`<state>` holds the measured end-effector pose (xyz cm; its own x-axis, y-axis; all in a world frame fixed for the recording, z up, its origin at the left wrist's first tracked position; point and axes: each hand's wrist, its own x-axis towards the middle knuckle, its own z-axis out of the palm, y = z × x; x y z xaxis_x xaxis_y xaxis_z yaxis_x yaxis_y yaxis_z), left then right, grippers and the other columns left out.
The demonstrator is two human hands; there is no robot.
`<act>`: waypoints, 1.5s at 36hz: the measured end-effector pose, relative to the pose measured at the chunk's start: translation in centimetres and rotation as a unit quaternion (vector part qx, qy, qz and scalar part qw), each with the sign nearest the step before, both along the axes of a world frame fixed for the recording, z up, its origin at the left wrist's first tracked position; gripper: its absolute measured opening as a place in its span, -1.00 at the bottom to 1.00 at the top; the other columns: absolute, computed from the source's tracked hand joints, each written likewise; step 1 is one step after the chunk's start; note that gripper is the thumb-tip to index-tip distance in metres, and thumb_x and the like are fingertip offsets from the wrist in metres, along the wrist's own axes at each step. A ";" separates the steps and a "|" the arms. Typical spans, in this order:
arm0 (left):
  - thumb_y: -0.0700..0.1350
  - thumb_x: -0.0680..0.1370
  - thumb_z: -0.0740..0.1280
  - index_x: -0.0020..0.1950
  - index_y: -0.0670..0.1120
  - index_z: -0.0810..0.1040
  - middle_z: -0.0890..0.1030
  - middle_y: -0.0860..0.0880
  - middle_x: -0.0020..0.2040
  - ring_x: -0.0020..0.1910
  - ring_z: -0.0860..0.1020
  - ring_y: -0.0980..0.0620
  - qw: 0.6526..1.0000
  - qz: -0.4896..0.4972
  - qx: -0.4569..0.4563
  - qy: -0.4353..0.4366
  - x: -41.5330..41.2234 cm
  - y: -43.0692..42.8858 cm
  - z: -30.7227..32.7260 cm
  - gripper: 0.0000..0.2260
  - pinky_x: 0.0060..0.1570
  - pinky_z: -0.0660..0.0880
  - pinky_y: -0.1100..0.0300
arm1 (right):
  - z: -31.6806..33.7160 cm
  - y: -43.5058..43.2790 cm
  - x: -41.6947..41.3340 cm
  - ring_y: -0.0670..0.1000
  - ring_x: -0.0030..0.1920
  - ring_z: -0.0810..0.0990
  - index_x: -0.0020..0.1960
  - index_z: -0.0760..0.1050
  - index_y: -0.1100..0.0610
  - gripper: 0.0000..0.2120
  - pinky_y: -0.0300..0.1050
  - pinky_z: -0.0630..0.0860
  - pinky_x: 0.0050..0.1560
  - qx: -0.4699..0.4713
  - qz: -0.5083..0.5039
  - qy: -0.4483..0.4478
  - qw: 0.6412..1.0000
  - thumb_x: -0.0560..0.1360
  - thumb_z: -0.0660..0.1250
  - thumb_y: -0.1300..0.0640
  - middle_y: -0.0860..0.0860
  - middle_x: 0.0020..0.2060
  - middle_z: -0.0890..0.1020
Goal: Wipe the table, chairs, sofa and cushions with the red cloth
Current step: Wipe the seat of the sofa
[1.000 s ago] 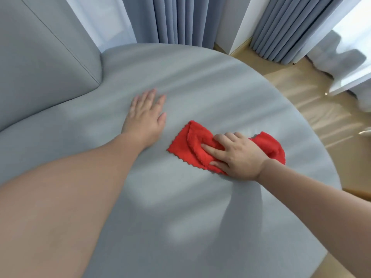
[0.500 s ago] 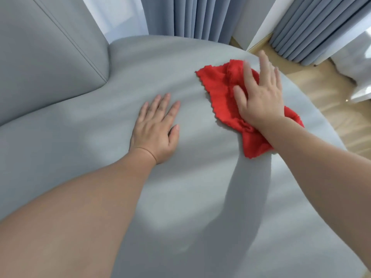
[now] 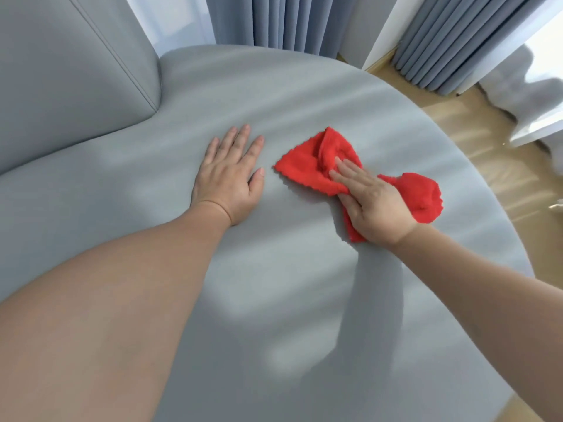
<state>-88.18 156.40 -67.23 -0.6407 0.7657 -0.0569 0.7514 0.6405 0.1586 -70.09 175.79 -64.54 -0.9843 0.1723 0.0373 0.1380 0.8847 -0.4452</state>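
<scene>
The red cloth (image 3: 307, 166) lies crumpled on the rounded grey sofa seat (image 3: 274, 300), right of centre. My right hand (image 3: 370, 204) presses flat on its middle, fingers straight and pointing up-left; cloth shows on both sides of the hand. My left hand (image 3: 230, 181) rests flat on the seat just left of the cloth, fingers spread, not touching it.
The grey sofa backrest (image 3: 61, 74) rises at the upper left. Blue-grey curtains (image 3: 274, 19) hang behind the seat. The seat's curved edge drops to a wooden floor (image 3: 493, 153) on the right, with white fabric (image 3: 536, 92) at the far right.
My right hand has swept the cloth from the far part of the seat back toward me and to the left. My left hand has stayed planted.
</scene>
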 end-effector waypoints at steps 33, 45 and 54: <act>-0.02 0.52 0.07 0.46 -0.19 0.32 0.29 -0.20 0.47 0.45 0.26 -0.18 0.998 0.037 0.043 0.000 -1.5 -9.7 0.8 -0.47 0.45 0.09 -0.02 | -0.3 -2.1 -10.9 0.36 0.30 0.45 0.30 0.49 0.33 -0.54 0.27 0.29 0.36 0.068 0.057 -0.016 0.996 0.40 0.22 0.46 0.34 0.29 0.48; -0.03 0.51 0.09 0.46 -0.18 0.31 0.29 -0.18 0.48 0.46 0.24 -0.17 0.997 0.033 0.064 0.008 -1.9 -9.6 -0.2 -0.47 0.45 0.10 -0.04 | 0.0 3.3 -20.5 0.11 0.48 0.24 0.49 0.29 0.09 -0.32 -0.09 0.10 0.48 0.011 -0.139 -0.068 0.988 0.36 -0.03 0.09 0.04 0.50 0.28; -0.02 0.50 0.08 0.45 -0.18 0.32 0.29 -0.19 0.47 0.46 0.25 -0.17 0.999 0.031 0.044 -0.004 -2.3 -9.9 0.0 -0.46 0.45 0.09 -0.02 | 0.2 0.4 -17.4 0.11 0.43 0.36 0.37 0.46 0.14 -0.55 -0.13 0.15 0.47 -0.023 -0.051 -0.040 0.998 0.52 0.15 0.35 0.14 0.41 0.40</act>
